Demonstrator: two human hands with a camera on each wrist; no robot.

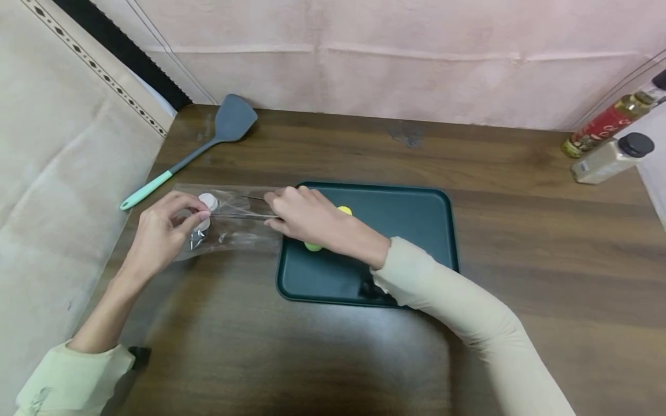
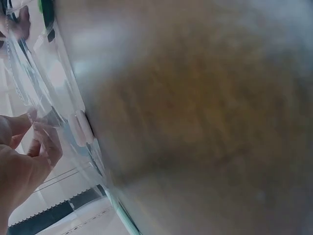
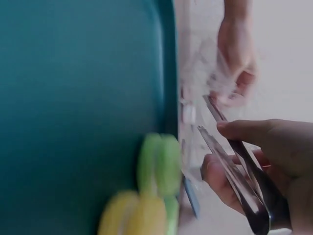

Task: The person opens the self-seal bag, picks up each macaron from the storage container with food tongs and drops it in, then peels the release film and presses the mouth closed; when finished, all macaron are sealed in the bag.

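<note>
My left hand [image 1: 165, 231] pinches the edge of a clear plastic bag [image 1: 239, 237] between thumb and fingers. Inside or under the film, by those fingertips, are pale round pieces [image 1: 208, 201] that look like macarons; the film's shine blurs them. My right hand [image 1: 312, 216] grips metal tongs [image 3: 234, 176], their tips apart and pointing left at the bag. Below the right hand, a green macaron [image 3: 159, 164] and a yellow macaron [image 3: 132, 215] lie on a dark green tray [image 1: 364, 300], largely hidden by that hand in the head view.
A grey spatula [image 1: 235, 119] with a mint handle lies at the back left of the wooden table [image 1: 291, 358]. At the far right are an oil bottle [image 1: 603, 127] and a black-capped jar [image 1: 609, 160]. Pale cloth [image 1: 364, 63] hangs behind.
</note>
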